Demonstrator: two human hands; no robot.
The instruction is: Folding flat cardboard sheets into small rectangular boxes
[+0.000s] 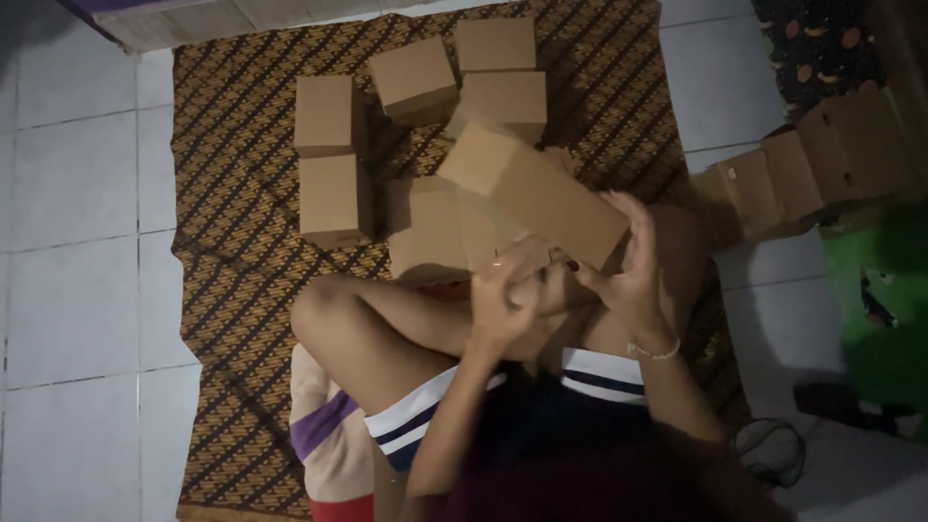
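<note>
I sit cross-legged on a patterned brown mat [232, 242]. A long brown cardboard box [536, 188] is held tilted above my knees, its far end pointing up-left. My left hand [505, 295] grips its near lower end, fingers curled under the flap. My right hand [628, 266] clasps the same near end from the right, fingers spread over the side. A pale bracelet circles my right wrist.
Several folded cardboard boxes stand on the mat ahead: two at the left [327, 116], others at the top [495, 43]. One box [425, 232] lies just beyond my knees. Flat unfolded cartons [802, 169] lie at the right on white floor tiles. A green object [875, 290] sits far right.
</note>
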